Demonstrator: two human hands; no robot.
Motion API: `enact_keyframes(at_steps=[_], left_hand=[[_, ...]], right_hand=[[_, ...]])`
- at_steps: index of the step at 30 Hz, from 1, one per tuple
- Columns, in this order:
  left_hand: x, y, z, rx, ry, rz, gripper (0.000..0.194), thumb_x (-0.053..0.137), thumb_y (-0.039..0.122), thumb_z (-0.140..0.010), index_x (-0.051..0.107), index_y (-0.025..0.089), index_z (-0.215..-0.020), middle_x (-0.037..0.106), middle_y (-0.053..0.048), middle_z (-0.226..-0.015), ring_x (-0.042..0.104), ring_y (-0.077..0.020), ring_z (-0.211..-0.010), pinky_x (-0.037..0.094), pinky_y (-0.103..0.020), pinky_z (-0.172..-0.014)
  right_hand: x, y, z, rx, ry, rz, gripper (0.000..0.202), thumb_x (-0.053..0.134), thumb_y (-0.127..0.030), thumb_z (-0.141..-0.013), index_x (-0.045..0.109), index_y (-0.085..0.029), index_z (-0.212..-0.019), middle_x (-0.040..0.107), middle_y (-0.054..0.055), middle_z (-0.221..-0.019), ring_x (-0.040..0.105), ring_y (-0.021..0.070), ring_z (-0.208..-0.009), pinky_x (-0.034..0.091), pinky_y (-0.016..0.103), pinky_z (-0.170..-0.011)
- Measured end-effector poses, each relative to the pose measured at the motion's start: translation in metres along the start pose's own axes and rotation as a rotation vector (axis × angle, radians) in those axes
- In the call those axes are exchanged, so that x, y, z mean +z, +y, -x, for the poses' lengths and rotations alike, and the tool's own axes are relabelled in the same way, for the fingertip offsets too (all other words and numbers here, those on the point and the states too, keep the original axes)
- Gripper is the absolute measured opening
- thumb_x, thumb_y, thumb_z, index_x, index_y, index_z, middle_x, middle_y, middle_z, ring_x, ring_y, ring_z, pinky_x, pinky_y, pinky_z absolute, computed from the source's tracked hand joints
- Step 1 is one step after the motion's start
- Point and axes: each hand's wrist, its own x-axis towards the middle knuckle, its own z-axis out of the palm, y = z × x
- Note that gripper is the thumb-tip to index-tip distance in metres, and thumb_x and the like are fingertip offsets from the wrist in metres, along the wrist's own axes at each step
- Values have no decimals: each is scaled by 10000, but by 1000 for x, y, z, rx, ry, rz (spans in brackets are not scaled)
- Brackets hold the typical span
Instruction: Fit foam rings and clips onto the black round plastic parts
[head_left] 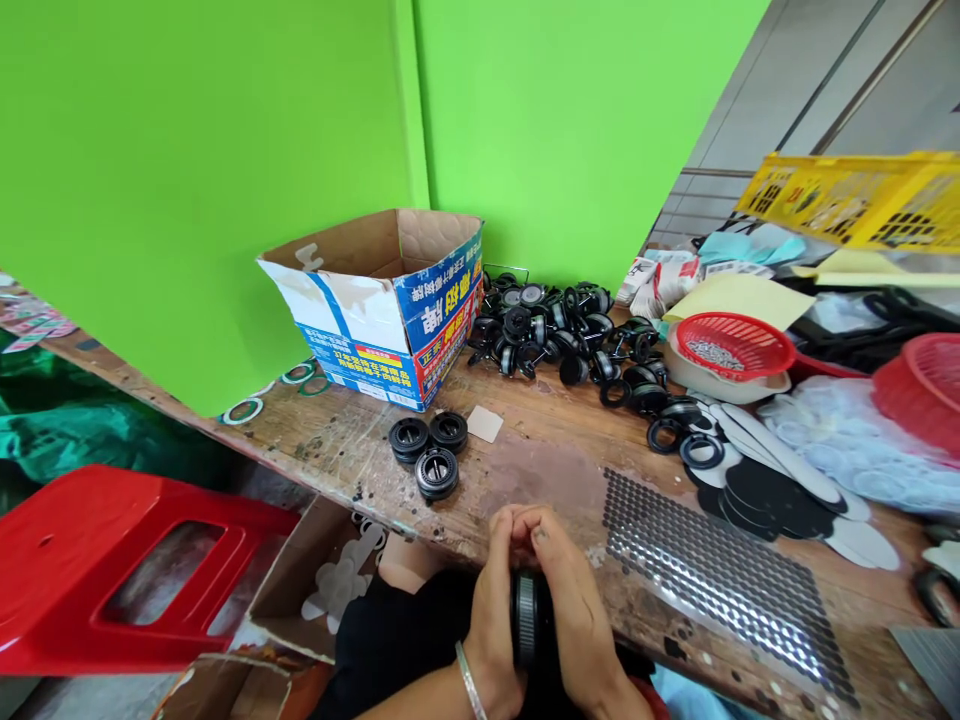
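Note:
Near the table's front edge, my left hand (493, 610) and my right hand (574, 610) press together, palms facing, with the fingertips meeting. Between the palms sits a black round piece with a ribbed rim (527, 610), standing on edge; its flat sides are covered by the hands. A bracelet circles my left wrist. Just beyond the hands, a small group of black round pieces (437, 472) lies on the wooden table (360, 440). Beside them is a small pale card (484, 424).
An open cardboard box (360, 330) stands against the green wall. Right of it is a heap of black round parts (540, 325). A sheet of dark round dots (720, 580) lies at right, near black ovals (772, 500) and a red basket (739, 345). A red stool (90, 560) stands left.

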Motion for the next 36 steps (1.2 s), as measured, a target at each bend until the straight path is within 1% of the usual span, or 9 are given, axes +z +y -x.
enact_keyframes(at_steps=[6, 9, 12, 15, 19, 22, 26, 31, 36], left_hand=[[-18, 12, -13, 282, 98, -130, 370, 555, 507, -875, 598, 211, -1092, 672, -52, -988, 661, -205, -979, 518, -321, -914], [-33, 24, -23, 641, 103, -309, 336, 463, 499, -938, 572, 220, -1091, 623, -73, -1085, 612, -214, -1091, 471, -380, -1012], [-50, 39, -39, 1062, 149, -682, 192, 514, 365, -941, 585, 216, -1040, 571, -95, -1178, 544, -234, -1196, 390, -453, -1101], [-67, 52, -59, 1280, 228, -1086, 243, 604, 240, -884, 586, 210, -1123, 491, -131, -1324, 433, -306, -1341, 321, -554, -1142], [-88, 67, -82, 1195, 306, -1419, 726, 724, 201, -782, 403, 231, -1432, 186, -177, -1584, 73, -432, -1501, 204, -659, -1164], [-97, 77, -92, 1054, 283, -1433, 1007, 826, 233, -675, 262, 259, -1509, 36, -198, -1624, 53, -457, -1498, 220, -649, -1164], [-95, 80, -97, 954, 154, -1444, 933, 770, 274, -739, 247, 227, -1511, 82, -232, -1599, 231, -432, -1471, 310, -587, -1147], [-87, 68, -98, 1060, 272, -1472, 865, 705, 403, -805, 268, 116, -1494, 139, -321, -1566, 166, -482, -1472, 329, -643, -1100], [-88, 66, -99, 1149, 322, -1524, 855, 693, 458, -810, 314, 86, -1480, 228, -338, -1553, 173, -469, -1476, 307, -628, -1119]], right_hand=[[13, 1, -10, 39, -41, 56, 576, 269, -561, -1006, 622, -199, -730, 661, 51, -779, 602, 183, -768, 468, 279, -740], [12, 6, -52, 133, -78, 210, 612, 217, -615, -985, 568, -206, -695, 592, 26, -630, 565, 180, -643, 447, 286, -648], [13, 20, -110, 13, 23, 475, 476, 251, -545, -969, 522, -222, -746, 636, 50, -741, 581, 204, -726, 439, 305, -695], [19, 37, -152, 12, 23, 561, 392, 307, -452, -957, 540, -224, -739, 648, 72, -772, 585, 223, -764, 430, 321, -733], [30, 54, -160, -21, -7, 619, 386, 348, -372, -955, 592, -210, -703, 649, 86, -810, 570, 236, -831, 419, 360, -828], [34, 60, -149, -76, 23, 649, 364, 349, -360, -968, 635, -194, -815, 644, 112, -954, 531, 260, -968, 380, 417, -929], [40, 63, -145, -146, 37, 633, 346, 287, -285, -1001, 616, -177, -989, 638, 109, -1041, 536, 228, -1019, 393, 385, -949], [39, 61, -154, -192, -3, 666, 267, 367, -248, -1000, 624, -178, -1001, 671, 83, -1027, 572, 196, -991, 423, 331, -923], [-17, 44, -148, -215, 12, 799, 215, 511, -279, -944, 650, -194, -1085, 649, 92, -1134, 528, 232, -1088, 391, 377, -975]])
